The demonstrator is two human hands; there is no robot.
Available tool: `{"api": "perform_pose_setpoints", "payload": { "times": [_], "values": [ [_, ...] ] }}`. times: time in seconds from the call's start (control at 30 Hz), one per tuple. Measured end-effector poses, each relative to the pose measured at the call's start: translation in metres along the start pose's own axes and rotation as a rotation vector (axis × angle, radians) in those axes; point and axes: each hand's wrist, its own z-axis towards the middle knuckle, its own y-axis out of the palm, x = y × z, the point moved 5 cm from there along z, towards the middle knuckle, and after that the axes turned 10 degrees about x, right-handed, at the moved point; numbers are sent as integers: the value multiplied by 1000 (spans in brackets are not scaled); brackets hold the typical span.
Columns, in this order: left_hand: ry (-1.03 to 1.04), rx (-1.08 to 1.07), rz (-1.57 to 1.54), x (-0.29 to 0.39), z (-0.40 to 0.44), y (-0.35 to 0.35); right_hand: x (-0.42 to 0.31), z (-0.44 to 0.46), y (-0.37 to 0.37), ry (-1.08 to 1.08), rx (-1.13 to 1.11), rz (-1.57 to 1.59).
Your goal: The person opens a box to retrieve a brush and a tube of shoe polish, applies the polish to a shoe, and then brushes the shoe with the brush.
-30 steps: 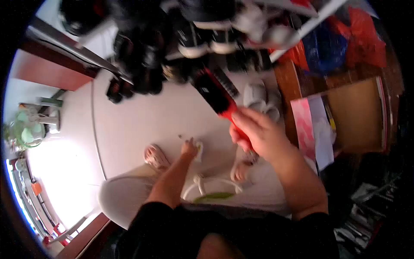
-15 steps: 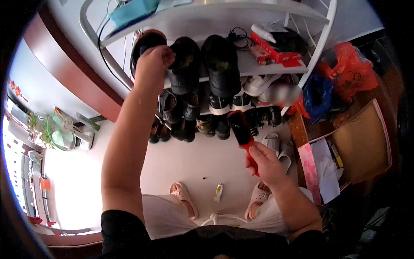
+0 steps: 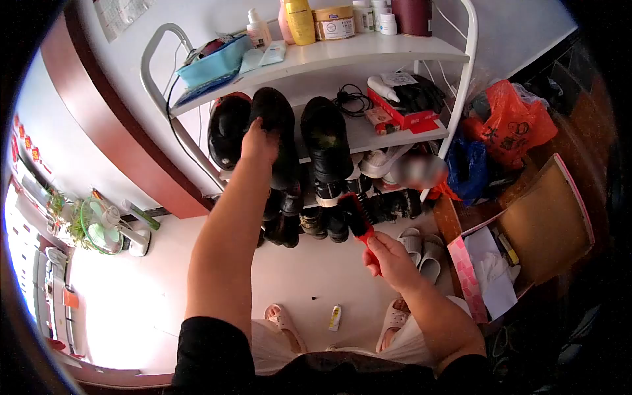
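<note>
On the rack's middle shelf, my left hand point(image 3: 261, 143) grips a black shoe point(image 3: 272, 105) at its opening; part of the fingers is hidden by the shoe. To its left stands another black shoe point(image 3: 227, 135) with red at the rim, and to its right a third black shoe point(image 3: 324, 131). My right hand point(image 3: 390, 258) is closed around the handle of a red brush point(image 3: 357, 217) with dark bristles. That brush is held up in front of the lower shoes, its head pointing up and left.
A white shoe rack point(image 3: 368, 56) carries bottles, a jar and a blue basket point(image 3: 217, 60) on top. Grey slippers point(image 3: 431, 257) and a yellow-and-white tube point(image 3: 336, 318) lie on the floor. At right are an open cardboard box point(image 3: 546, 224) and a red plastic bag point(image 3: 510, 125).
My left hand has moved from above the leftmost shoe onto the middle black shoe and taken hold of it. The view has tilted up, showing more of the top shelf. My right hand keeps the brush.
</note>
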Motion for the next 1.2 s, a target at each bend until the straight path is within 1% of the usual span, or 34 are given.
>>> {"api": "perform_pose_setpoints", "payload": {
  "times": [0.03, 0.1, 0.17, 0.23, 0.3, 0.33, 0.37, 0.4, 0.43, 0.5, 0.53, 0.57, 0.6, 0.63, 0.7, 0.73, 0.77, 0.83, 0.87, 0.93, 0.97, 1.03, 1.07, 1.13, 1.17, 1.2],
  "values": [
    [9, -3, 1, -3, -27, -1, 0, 0, 0, -7, -6, 3],
    [102, -113, -44, 2, -64, -13, 0, -2, 2, -36, 6, 25],
    [18, -239, -138, -2, -96, -38, 1, -3, 4, -72, 0, 48],
    [15, -424, -201, -2, -155, -54, -4, -9, 6, -105, 4, 64],
    [17, -431, -200, -6, -187, -91, -13, -16, 6, -100, 66, 129],
    [-63, -557, -337, -12, -191, -117, -16, -18, 5, -172, 31, 122],
    [-142, -680, -480, -20, -193, -138, -17, -19, 6, -159, 33, 104],
    [-127, -533, -405, -19, -230, -115, -18, -20, 9, -138, -9, 176],
    [-166, -453, -482, -34, -231, -128, -18, -21, 11, -117, -48, 246],
    [-345, -350, -492, -55, -249, -124, -11, -22, 17, -89, -55, 208],
    [-353, -340, -514, -63, -249, -133, -8, -22, 22, -88, -82, 219],
    [-362, -251, -521, -73, -245, -145, -5, -22, 26, -91, -112, 231],
    [-367, -165, -524, -79, -242, -157, -1, -22, 26, -55, -118, 172],
    [-368, -167, -539, -80, -241, -165, 0, -21, 26, -56, -118, 157],
    [-426, -194, -422, -80, -249, -180, -2, -21, 29, -251, -128, -168],
    [-408, -194, -404, -86, -247, -191, -4, -22, 32, -324, -135, -257],
    [-413, -191, -418, -85, -250, -195, -3, -20, 35, -317, -135, -271],
    [-462, -236, -416, -84, -260, -195, -3, -16, 35, -451, -73, -343],
    [-471, -238, -430, -86, -262, -198, 0, -13, 34, -448, -69, -359],
    [-490, -236, -417, -90, -264, -203, 3, -6, 29, -449, 42, -395],
    [-495, -237, -428, -90, -266, -203, 3, -6, 30, -447, 44, -408],
    [-550, -249, -442, -89, -270, -200, -8, -11, 35, -710, 124, -714],
    [-552, -249, -446, -89, -271, -199, -8, -12, 36, -709, 123, -719],
    [-528, -204, -485, -89, -271, -200, -16, -21, 44, -949, 145, -912],
    [-529, -202, -489, -89, -269, -201, -14, -26, 47, -947, 142, -915],
    [-513, -176, -492, -90, -266, -204, -6, -31, 53, -862, 79, -973]
  ]
}}
